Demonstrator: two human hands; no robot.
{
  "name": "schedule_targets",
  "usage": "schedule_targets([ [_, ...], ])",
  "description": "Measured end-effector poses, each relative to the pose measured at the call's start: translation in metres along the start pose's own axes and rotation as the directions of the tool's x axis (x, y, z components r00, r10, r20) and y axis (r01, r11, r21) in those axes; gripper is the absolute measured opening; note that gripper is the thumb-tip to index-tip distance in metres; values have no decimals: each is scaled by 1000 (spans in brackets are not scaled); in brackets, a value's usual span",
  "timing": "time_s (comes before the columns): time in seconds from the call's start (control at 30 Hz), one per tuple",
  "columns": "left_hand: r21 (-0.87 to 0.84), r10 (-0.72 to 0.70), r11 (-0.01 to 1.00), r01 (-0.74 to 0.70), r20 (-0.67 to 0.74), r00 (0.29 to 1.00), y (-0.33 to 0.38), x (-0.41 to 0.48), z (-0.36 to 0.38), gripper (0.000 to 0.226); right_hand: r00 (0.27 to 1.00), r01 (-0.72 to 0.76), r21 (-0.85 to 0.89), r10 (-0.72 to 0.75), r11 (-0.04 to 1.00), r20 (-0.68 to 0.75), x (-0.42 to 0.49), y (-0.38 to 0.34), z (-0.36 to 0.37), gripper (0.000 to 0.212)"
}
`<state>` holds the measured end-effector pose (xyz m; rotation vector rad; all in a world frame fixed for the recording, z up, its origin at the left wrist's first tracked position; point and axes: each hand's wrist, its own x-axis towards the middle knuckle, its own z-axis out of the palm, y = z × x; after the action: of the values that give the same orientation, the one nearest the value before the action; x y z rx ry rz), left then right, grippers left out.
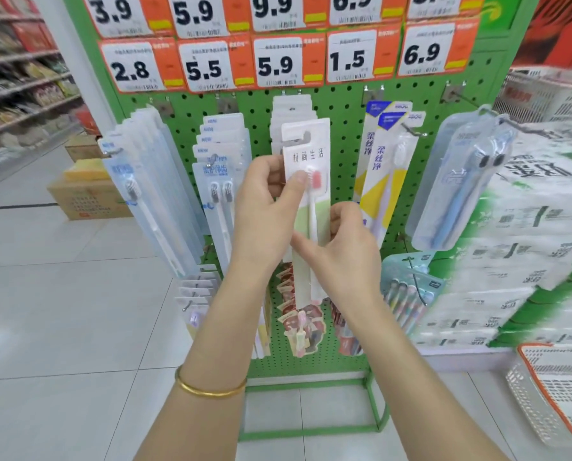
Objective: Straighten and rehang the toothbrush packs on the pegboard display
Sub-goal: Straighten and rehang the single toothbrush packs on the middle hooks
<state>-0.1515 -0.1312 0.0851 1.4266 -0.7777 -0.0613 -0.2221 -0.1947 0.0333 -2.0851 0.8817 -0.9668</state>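
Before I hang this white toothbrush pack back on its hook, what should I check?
1. Left hand grips the white pack near its top: ok.
2. Right hand holds its lower half: ok.
3. Printed front faces me, pack roughly upright: ok.
4. Hang slot uncovered: ok.
5. Slot already hooked on: cannot tell.
6. Matching white packs hang right behind it: ok.

Lower right of the toothbrush pack (pixel 306 154) behind the right hand (pixel 344 257) — top price tags (pixel 194 15) half beyond the upper edge
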Motion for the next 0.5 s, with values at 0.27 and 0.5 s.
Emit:
schedule_targets([
  [0.27, 25, 5, 1000, -5, -12, 1000, -4, 2, -4, 11, 998, 43, -74, -46, 996, -31, 1, 1, 7, 55],
  [0.5, 14, 31, 999, -30, -32, 999, -5, 3, -4, 17, 995, 71, -59, -74, 996, -59, 1, 2, 10, 58],
])
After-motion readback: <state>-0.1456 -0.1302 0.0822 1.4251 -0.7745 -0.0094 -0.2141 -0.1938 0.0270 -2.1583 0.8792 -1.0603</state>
